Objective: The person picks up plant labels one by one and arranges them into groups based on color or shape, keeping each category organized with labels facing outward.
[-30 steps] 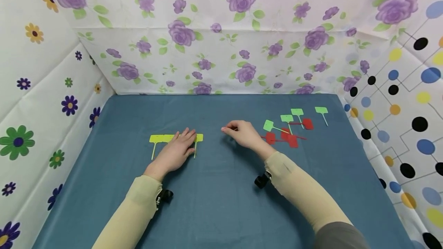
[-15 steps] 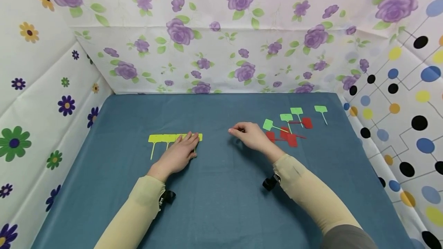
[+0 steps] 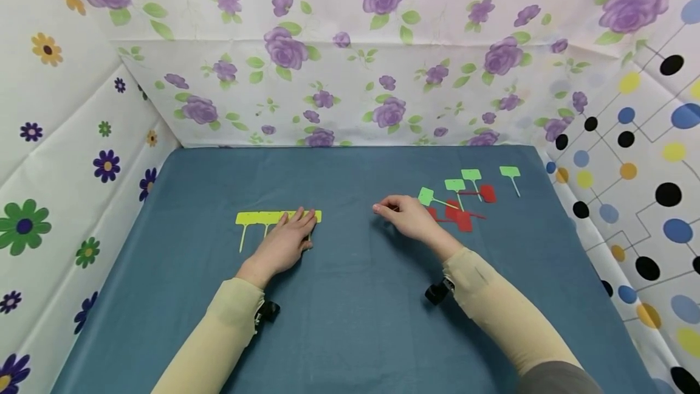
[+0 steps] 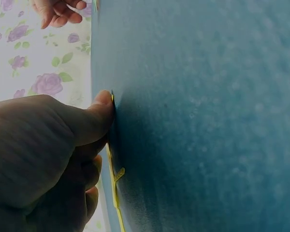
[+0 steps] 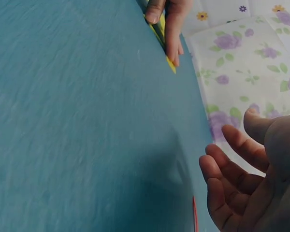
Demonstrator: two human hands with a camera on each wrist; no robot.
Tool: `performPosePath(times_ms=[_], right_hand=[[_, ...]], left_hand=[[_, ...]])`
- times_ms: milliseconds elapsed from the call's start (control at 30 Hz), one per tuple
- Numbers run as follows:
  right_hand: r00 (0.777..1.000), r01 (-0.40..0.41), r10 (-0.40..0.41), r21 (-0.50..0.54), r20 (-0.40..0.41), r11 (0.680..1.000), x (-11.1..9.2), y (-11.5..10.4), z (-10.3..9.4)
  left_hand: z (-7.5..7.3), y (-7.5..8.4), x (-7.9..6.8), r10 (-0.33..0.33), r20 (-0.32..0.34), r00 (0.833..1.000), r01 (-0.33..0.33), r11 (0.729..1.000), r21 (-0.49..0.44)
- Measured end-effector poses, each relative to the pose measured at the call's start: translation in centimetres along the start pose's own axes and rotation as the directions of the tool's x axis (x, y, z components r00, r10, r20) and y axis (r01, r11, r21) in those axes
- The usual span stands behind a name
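Observation:
A row of yellow T-shaped plant labels (image 3: 254,217) lies side by side on the blue cloth, heads lined up and stems toward me. My left hand (image 3: 280,245) rests on the right part of the row with its fingers extended, hiding some of the stems. My right hand (image 3: 414,219) hovers over the cloth to the right of the row. In the right wrist view its fingers (image 5: 232,174) are loosely bent and hold nothing. Close by it, red T-shaped labels (image 3: 464,222) lie in an overlapping heap, partly behind the hand. Green T-shaped labels (image 3: 454,185) lie across and behind them.
A lone green label (image 3: 510,171) lies at the far right. The blue cloth (image 3: 350,327) covers the table, and a flowered sheet (image 3: 350,90) stands along its back edge. Patterned sheets close off both sides. Each wrist carries a small black camera (image 3: 439,292).
My right hand has moved right, away from the yellow row toward the red and green labels. The left hand has shifted slightly, uncovering another yellow stem on its left.

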State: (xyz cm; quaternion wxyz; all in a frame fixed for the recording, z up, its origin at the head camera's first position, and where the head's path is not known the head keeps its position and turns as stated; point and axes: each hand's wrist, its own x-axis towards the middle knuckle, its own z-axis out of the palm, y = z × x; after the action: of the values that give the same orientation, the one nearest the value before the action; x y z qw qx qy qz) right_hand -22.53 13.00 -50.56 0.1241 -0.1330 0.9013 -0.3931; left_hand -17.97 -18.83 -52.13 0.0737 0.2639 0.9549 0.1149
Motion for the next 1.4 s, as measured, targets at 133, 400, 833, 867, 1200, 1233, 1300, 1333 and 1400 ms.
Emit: performPosePath(times_ms=[133, 400, 833, 867, 1200, 1233, 1300, 1333, 1400], right_hand=[[1.000, -0.022, 0.022, -0.019, 0.003, 1.000, -0.8, 1.0, -0.6], [0.996, -0.085, 0.083, -0.050, -0.037, 0.995, -2.9, 3.8, -2.9], [0.975, -0.191, 0.181, -0.066, -0.132, 0.979, -6.3, 7.7, -7.1], [0.972, -0.200, 0.189, -0.072, -0.140, 0.977, -6.7, 8.1, -7.4], [0.940, -0.294, 0.269, -0.100, -0.208, 0.951, -8.9, 10.3, -9.3], [0.937, -0.303, 0.276, -0.105, -0.215, 0.947, -9.0, 10.5, -9.4], [0.931, -0.319, 0.290, -0.110, -0.223, 0.941, -9.2, 10.7, -9.5], [0.929, -0.325, 0.295, -0.113, -0.225, 0.939, -9.3, 10.7, -9.5], [0.922, -0.342, 0.308, -0.120, -0.235, 0.932, -9.4, 10.8, -9.5]], left_hand=[[-0.1, 0.1, 0.1, -0.005, 0.009, 1.000, 0.005, 1.000, 0.008], [-0.2, 0.3, 0.2, 0.002, 0.010, 1.000, -0.002, 1.000, 0.004], [0.0, 0.2, 0.2, 0.006, 0.013, 1.000, -0.006, 1.000, 0.013], [0.1, 0.2, 0.2, 0.010, 0.014, 1.000, -0.010, 1.000, 0.015], [0.0, 0.1, 0.4, 0.016, 0.015, 1.000, -0.016, 1.000, 0.011], [0.0, 0.2, 0.4, 0.016, 0.017, 1.000, -0.016, 1.000, 0.011], [0.0, 0.2, 0.4, 0.015, 0.021, 1.000, -0.015, 1.000, 0.007], [0.0, 0.2, 0.3, 0.013, 0.022, 1.000, -0.013, 1.000, 0.004], [0.0, 0.2, 0.3, 0.008, 0.024, 1.000, -0.009, 1.000, 0.002]])
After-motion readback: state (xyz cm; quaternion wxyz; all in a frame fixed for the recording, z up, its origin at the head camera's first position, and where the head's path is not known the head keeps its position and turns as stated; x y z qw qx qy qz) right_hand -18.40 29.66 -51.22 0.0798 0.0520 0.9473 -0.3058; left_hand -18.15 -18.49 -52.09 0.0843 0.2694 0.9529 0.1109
